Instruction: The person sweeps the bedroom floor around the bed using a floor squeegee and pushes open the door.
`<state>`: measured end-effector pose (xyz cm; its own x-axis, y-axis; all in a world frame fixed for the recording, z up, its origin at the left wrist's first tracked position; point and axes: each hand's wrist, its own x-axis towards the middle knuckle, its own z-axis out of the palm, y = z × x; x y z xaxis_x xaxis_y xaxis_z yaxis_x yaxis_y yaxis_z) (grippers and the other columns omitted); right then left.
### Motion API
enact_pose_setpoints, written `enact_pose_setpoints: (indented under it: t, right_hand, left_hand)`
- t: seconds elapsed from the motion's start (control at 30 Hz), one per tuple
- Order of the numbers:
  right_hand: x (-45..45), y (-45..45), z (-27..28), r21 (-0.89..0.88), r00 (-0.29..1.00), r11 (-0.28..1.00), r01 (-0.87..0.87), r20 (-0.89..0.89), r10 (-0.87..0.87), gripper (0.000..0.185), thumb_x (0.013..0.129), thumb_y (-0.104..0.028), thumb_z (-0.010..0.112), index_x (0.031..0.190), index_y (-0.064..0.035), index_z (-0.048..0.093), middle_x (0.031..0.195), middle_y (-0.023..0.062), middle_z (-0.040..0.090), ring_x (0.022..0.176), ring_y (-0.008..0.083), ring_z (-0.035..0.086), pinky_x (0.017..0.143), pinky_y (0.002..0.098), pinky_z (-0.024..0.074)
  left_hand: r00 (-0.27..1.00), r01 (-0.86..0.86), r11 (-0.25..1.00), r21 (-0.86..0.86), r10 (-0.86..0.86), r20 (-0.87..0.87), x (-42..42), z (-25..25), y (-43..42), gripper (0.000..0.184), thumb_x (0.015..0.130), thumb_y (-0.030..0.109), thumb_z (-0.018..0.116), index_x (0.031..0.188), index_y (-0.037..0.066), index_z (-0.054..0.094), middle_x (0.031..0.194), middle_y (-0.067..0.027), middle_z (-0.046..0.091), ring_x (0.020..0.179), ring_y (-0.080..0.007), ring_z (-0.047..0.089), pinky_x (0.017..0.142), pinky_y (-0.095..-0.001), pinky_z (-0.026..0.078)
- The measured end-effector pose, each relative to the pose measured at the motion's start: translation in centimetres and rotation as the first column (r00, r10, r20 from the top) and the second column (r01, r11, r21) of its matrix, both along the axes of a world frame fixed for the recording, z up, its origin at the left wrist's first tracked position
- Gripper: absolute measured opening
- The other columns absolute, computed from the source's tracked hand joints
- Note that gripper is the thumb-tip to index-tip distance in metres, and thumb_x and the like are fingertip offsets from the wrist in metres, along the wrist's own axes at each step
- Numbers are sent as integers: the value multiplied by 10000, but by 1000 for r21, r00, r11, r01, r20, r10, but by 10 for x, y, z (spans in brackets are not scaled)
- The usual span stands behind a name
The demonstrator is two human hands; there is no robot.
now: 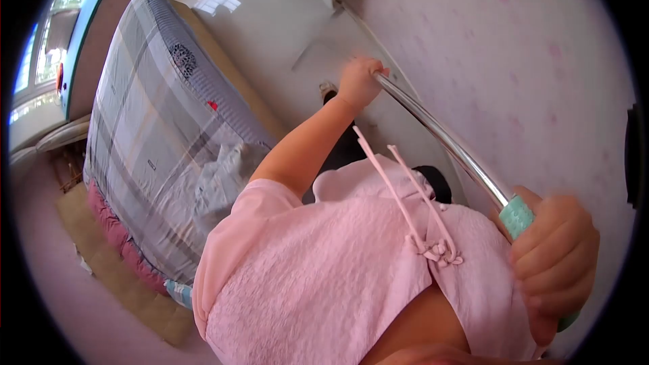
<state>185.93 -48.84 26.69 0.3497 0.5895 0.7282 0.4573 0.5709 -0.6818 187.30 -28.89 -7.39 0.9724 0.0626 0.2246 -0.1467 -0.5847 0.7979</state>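
Note:
A shiny metal pole (443, 135) runs slantwise across the front of the body. My left hand (362, 82) is closed around its far part, with the arm stretched forward over the floor. Close to the chest on the right, my right hand (554, 253) wraps the pole's green grip (517, 216). Beyond my left hand, a grey shape with a thin dark edge lies blurred over the floor; I cannot make out what it is.
A bed with a grey plaid cover (155, 115) stands at the left, with crumpled cloth (226, 176) on it. The pale floor (263, 27) stretches ahead. A pink-spotted wall (500, 61) is on the right. A window (57, 34) shows at the upper left.

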Motion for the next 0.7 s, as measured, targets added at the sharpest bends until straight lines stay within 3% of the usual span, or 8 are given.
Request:
enact_pose_setpoints:
  t: [0.1, 0.23, 0.33, 0.4, 0.47, 0.5, 0.57, 0.7]
  right_hand:
    - [-71, -74, 11, 64, 998, 996, 57, -19, -56, 271, 817, -306, 749, 712, -109, 596, 642, -7, 599, 525, 79, 567, 495, 182, 468]
    - [-150, -157, 43, -8, 974, 976, 219, -52, -219, 259, 823, -318, 740, 703, -138, 598, 627, -15, 585, 558, 72, 566, 525, 191, 465]
    - [-182, -241, 80, -226, 977, 954, -195, -129, 169, 251, 834, -357, 723, 754, -150, 607, 687, -17, 605, 591, 130, 576, 615, 257, 499]
    - [-219, -262, 94, -295, 968, 937, -189, -215, 128, 221, 801, -321, 688, 737, -148, 567, 683, -9, 577, 572, 151, 546, 590, 280, 464]
    - [-272, -247, 111, -346, 932, 928, 141, -269, -242, 180, 733, -226, 626, 671, -138, 483, 640, 11, 507, 527, 167, 488, 503, 300, 380]
    - [-287, -238, 117, -385, 863, 876, 291, -291, -414, 173, 700, -179, 595, 638, -134, 441, 618, 21, 472, 505, 175, 458, 460, 310, 338]
    - [-289, -228, 107, -294, 871, 899, 326, -276, -406, 187, 726, -174, 634, 630, -122, 483, 601, 24, 486, 503, 176, 473, 460, 314, 356]
    - [-279, -223, 33, -90, 896, 929, 359, -245, -370, 229, 780, -164, 710, 613, -98, 567, 566, 29, 513, 499, 176, 503, 461, 323, 392]
  left_hand:
    - [989, 145, 989, -33, -144, 37, -68, 8, -78, 197, 755, 159, 690, 662, 63, 546, 690, -126, 552, 693, -353, 551, 602, -430, 453]
    - [930, 345, 938, -33, -346, -121, -146, 27, -161, 210, 771, 159, 685, 660, 63, 535, 680, -132, 555, 709, -353, 556, 610, -439, 450]
    - [832, 527, 833, -166, -546, -99, -191, 51, -207, 215, 774, 164, 691, 671, 57, 535, 686, -136, 567, 725, -351, 564, 620, -446, 450]
    - [737, 639, 750, -170, -660, -143, -214, 63, -232, 197, 771, 163, 695, 690, 56, 551, 697, -138, 578, 736, -351, 571, 634, -445, 455]
    - [627, 745, 655, -123, -751, -205, -224, 75, -246, 145, 757, 149, 703, 719, 68, 589, 713, -136, 596, 745, -351, 581, 654, -439, 465]
    - [629, 752, 651, -105, -756, -179, -232, 77, -247, 130, 746, 141, 705, 722, 74, 597, 714, -135, 598, 745, -350, 583, 656, -439, 467]
    - [640, 757, 649, -70, -759, -117, -240, 78, -243, 105, 722, 126, 708, 729, 85, 611, 714, -134, 603, 746, -348, 589, 658, -437, 471]
    - [859, 511, 859, 9, -511, 41, -234, 33, -198, 157, 588, -6, 645, 724, 69, 615, 707, -128, 602, 740, -359, 603, 673, -411, 486]
